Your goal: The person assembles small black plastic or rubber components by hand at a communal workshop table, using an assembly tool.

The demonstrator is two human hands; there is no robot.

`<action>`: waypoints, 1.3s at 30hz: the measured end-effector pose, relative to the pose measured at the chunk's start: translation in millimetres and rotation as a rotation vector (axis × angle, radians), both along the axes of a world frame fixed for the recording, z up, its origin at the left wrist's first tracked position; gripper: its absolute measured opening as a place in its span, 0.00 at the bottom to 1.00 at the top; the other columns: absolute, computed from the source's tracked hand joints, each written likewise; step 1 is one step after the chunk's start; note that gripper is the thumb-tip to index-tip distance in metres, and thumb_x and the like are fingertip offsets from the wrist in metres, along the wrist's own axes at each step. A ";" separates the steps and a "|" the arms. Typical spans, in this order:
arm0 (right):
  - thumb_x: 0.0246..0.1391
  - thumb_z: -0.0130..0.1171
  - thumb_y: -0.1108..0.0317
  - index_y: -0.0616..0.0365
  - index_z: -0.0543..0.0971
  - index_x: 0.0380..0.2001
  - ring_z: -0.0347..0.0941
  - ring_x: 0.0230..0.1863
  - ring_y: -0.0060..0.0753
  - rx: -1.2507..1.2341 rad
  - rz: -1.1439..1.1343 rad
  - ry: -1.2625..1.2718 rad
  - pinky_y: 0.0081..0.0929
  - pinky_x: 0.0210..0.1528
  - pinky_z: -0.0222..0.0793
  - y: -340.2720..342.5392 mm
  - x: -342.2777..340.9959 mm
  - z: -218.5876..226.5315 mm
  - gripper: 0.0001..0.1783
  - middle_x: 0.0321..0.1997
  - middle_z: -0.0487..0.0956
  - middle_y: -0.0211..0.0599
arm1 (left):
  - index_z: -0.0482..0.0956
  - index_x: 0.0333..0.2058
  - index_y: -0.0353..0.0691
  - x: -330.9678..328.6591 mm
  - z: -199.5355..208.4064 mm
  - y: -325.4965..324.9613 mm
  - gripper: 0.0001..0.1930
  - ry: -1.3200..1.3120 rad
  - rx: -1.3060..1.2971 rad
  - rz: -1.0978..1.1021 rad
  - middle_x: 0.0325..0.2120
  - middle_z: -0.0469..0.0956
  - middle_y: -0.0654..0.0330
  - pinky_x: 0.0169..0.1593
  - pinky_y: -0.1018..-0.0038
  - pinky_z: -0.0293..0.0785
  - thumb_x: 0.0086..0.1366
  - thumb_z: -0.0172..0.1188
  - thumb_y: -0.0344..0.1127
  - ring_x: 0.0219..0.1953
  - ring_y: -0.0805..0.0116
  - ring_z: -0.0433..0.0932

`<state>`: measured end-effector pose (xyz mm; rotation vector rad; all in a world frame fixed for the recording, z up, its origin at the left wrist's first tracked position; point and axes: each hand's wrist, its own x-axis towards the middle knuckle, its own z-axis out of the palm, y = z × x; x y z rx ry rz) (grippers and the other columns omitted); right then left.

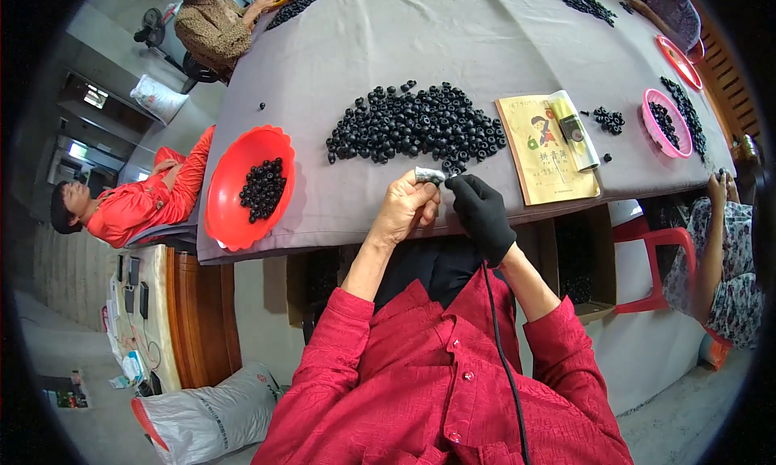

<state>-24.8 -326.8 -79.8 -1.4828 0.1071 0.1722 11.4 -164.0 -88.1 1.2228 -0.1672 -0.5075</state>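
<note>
My bare left hand (402,209) is closed in a pinch at the table's near edge, with a white-and-grey wrapping at its fingertips. Beside it, my right hand (485,216), in a black glove, has its thumb and fingers pressed together. Their tips nearly meet; whatever small thing is between them is too hidden to name. Just beyond both hands spreads a heap of small, round black parts with holes (416,126). To the left, a red scalloped bowl (222,198) holds more of these parts. A thin black cable (503,360) hangs down past my right wrist.
Right of the heap lies a yellow booklet (529,162), with a clear-and-yellow cylinder (572,130) on it. Farther right are a small pile of black parts (608,121) and a pink basket (685,146). Other people sit around the grey-covered table (364,45). Boxes stand underneath.
</note>
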 end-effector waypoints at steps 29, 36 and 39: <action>0.52 0.55 0.63 0.61 0.74 0.42 0.71 0.38 0.20 -0.178 0.083 -0.265 0.21 0.40 0.67 12.7 -5.7 -8.4 0.16 0.36 0.78 0.38 | 0.72 0.36 0.38 -4.0 -9.6 4.5 0.06 0.037 -0.279 0.048 0.17 0.68 0.68 0.19 0.85 0.58 0.62 0.51 0.32 0.16 0.82 0.64; 0.53 0.53 0.63 0.62 0.73 0.42 0.71 0.38 0.22 -0.191 0.097 -0.211 0.22 0.40 0.67 11.2 -6.0 -2.1 0.16 0.35 0.78 0.39 | 0.72 0.36 0.36 -3.3 -9.4 5.3 0.06 0.050 -0.309 0.013 0.17 0.67 0.68 0.19 0.85 0.57 0.62 0.50 0.30 0.16 0.82 0.62; 0.54 0.52 0.63 0.62 0.73 0.41 0.72 0.38 0.23 -0.228 0.112 -0.226 0.22 0.39 0.67 9.9 -6.1 0.4 0.16 0.35 0.77 0.41 | 0.72 0.35 0.36 -3.4 -6.7 6.1 0.05 0.072 -0.310 -0.007 0.18 0.66 0.69 0.19 0.85 0.56 0.63 0.49 0.30 0.16 0.83 0.60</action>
